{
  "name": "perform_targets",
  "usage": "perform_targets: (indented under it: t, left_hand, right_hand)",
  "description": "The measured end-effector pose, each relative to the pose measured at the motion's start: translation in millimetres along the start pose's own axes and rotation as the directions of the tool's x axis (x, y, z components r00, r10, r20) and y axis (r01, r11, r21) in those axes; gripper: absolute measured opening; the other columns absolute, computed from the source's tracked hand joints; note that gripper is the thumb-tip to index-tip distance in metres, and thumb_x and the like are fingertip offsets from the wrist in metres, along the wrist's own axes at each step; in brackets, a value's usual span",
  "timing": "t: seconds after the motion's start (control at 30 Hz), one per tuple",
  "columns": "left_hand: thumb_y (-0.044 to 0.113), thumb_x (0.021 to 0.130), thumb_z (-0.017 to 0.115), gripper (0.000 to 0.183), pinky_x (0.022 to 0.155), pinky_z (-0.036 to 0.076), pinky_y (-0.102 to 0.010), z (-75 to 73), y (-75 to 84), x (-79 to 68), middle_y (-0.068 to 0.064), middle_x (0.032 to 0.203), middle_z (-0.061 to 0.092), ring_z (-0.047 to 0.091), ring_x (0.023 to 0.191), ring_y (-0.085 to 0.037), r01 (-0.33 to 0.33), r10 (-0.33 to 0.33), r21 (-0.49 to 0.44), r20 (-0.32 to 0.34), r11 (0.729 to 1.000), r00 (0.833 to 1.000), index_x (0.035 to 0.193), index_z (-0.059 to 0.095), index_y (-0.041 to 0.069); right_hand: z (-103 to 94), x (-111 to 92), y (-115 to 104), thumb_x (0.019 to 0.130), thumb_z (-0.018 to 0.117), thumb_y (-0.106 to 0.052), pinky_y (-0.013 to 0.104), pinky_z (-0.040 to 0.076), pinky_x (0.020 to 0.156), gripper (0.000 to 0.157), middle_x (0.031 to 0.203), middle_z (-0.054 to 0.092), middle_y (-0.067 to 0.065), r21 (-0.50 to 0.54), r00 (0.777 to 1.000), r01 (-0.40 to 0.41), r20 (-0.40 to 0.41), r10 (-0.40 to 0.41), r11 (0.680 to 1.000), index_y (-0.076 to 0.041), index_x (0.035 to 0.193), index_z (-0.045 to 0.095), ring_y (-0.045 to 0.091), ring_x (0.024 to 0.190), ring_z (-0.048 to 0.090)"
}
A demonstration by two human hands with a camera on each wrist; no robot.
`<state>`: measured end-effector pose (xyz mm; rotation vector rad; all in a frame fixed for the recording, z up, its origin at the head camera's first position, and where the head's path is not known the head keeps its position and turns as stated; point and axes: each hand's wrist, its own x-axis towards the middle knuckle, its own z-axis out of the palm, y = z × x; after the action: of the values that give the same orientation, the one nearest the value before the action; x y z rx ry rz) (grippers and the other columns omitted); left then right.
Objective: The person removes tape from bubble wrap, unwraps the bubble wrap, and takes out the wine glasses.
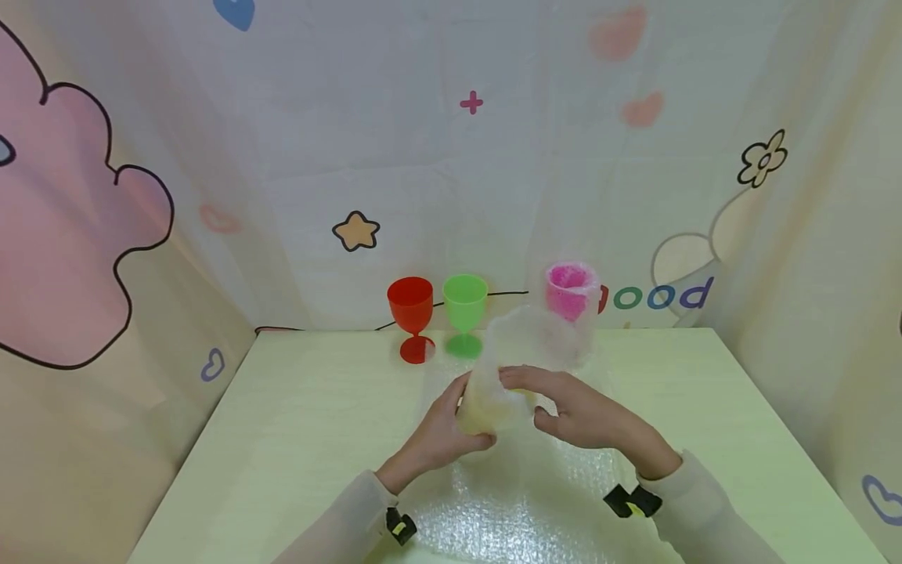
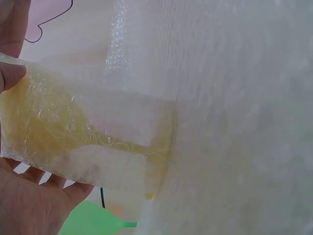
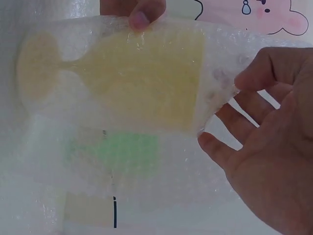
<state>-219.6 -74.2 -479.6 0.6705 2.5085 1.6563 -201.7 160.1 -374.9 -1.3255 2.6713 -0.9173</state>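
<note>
A yellow goblet [image 3: 142, 78] shows through the bubble wrap [image 2: 122, 171] rolled around it. My left hand [image 1: 440, 423] grips the wrapped goblet from the side, fingers on one side and thumb on the other; in the left wrist view it is around the bowl end. My right hand [image 1: 585, 407] is at the goblet's right, its fingertips on the wrap. In the right wrist view, the right thumb and fingers hold the wrap's edge just beyond the goblet's mouth. Loose wrap spreads from the goblet's foot side.
Behind the hands stand a red goblet [image 1: 411, 305] and a green goblet [image 1: 465, 301], both unwrapped. A pink goblet [image 1: 569, 291] in bubble wrap stands at the back right. More bubble wrap [image 1: 514, 525] lies on the pale table [image 1: 282, 439]. A printed curtain [image 1: 423, 157] hangs behind.
</note>
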Motion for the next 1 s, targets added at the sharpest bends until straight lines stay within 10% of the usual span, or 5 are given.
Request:
perform_targets:
  t: [0.27, 0.5, 1.0]
  left_hand:
    - [0.026, 0.071, 0.077, 0.083, 0.093, 0.046, -0.041, 0.0, -0.3, -0.6, 0.01, 0.131, 0.047, 0.049, 0.111, -0.017, -0.002, 0.002, -0.002, 0.01, 1.0, 1.0, 0.139, 0.029, 0.035]
    - [0.028, 0.071, 0.077, 0.083, 0.095, 0.046, -0.046, -0.3, 0.1, -1.1, 0.01, 0.13, 0.047, 0.048, 0.113, -0.018, 0.025, -0.025, -0.006, 0.005, 1.0, 1.0, 0.138, 0.029, 0.035]
    - [0.028, 0.07, 0.078, 0.082, 0.093, 0.048, -0.044, 1.3, -0.3, -0.2, 0.009, 0.129, 0.049, 0.049, 0.112, -0.017, 0.025, -0.025, 0.006, -0.004, 1.0, 1.0, 0.138, 0.031, 0.034]
  right_hand:
    - [-1.1, 2.4, -4.0, 0.088, 0.056, -0.013, 0.049, 0.039, 0.105, 0.042, 0.134, 0.054, -0.001, -0.028, 0.996, -0.062, 0.068, 0.063, 0.998, -0.014, 0.13, 0.052, 0.031, 0.135, 0.038]
    - [-4.2, 3.2, -4.0, 0.083, 0.067, -0.017, 0.028, 0.052, 0.084, 0.027, 0.101, 0.061, -0.016, -0.065, 0.996, -0.004, -0.094, -0.003, 0.998, -0.025, 0.108, 0.059, 0.002, 0.092, 0.057]
    - [-12.0, -4.0, -8.6, 0.073, 0.078, -0.016, 0.016, 0.046, 0.066, 0.02, 0.082, 0.049, -0.013, -0.25, 0.97, 0.053, -0.216, -0.109, 0.967, -0.019, 0.087, 0.065, 0.0, 0.075, 0.045]
